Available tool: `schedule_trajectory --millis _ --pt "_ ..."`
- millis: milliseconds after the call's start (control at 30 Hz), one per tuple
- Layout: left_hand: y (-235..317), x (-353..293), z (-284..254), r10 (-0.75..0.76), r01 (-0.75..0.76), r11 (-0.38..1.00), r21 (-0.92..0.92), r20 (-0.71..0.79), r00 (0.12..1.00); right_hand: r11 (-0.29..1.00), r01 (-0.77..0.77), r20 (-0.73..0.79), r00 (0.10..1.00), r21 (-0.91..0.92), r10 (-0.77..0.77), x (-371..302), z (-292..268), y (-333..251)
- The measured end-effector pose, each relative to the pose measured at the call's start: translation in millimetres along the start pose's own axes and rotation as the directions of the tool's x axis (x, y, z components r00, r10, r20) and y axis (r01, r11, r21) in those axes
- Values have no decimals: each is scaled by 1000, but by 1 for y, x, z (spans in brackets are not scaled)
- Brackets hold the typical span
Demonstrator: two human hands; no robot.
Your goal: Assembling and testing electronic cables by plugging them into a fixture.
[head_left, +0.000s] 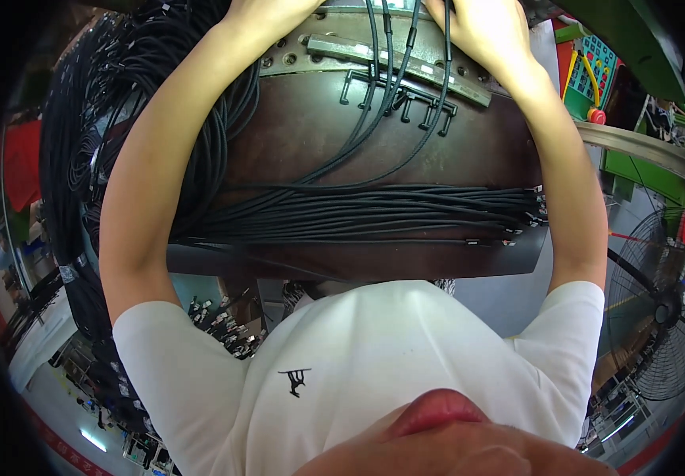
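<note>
My left hand (283, 9) reaches to the top edge of the head view, by the left part of a metal plate with holes (287, 55). Its fingers are cut off by the frame. My right hand (485, 32) is at the top right, a finger or thumb close to the rightmost of several black cables (411, 40). Most of that hand's fingers are out of sight too. These cables run down from the plate across a metal bar (350, 50). Beneath the bar, a black branched plastic piece (406, 105) lies among the cables on the brown tabletop (303, 119).
A thick bundle of black cables (358, 214) lies across the near tabletop. More cables hang in a large mass (80, 159) at the left. A control panel (592, 67) with a red knob (596, 116) stands at the right, above a black fan (663, 309).
</note>
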State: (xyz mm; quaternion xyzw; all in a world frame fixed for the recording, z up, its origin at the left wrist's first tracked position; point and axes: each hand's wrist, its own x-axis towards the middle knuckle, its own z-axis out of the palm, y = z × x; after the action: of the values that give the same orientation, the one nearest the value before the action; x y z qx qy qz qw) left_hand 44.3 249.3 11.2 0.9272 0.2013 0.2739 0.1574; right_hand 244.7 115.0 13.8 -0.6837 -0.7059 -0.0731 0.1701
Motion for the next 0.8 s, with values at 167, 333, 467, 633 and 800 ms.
schedule_trajectory --millis 167,333,467,633,800 --pt "15 -3 -11 -103 91 970 -225 -42 994 940 -331 -23 942 85 334 -1 -8 1" --pt "18 2 -17 -95 -52 818 572 223 970 949 -224 140 956 -222 258 2 -40 -15" --pt "19 -55 -37 22 -34 952 303 43 999 995 -104 -119 988 0 103 -42 -39 -8" --pt "118 -219 -120 89 691 620 -372 908 409 872 -116 -461 811 476 359 -274 -70 18" --pt "126 -336 -47 -574 427 810 403 694 435 852 -523 2 852 -14 523 -379 -11 -39"
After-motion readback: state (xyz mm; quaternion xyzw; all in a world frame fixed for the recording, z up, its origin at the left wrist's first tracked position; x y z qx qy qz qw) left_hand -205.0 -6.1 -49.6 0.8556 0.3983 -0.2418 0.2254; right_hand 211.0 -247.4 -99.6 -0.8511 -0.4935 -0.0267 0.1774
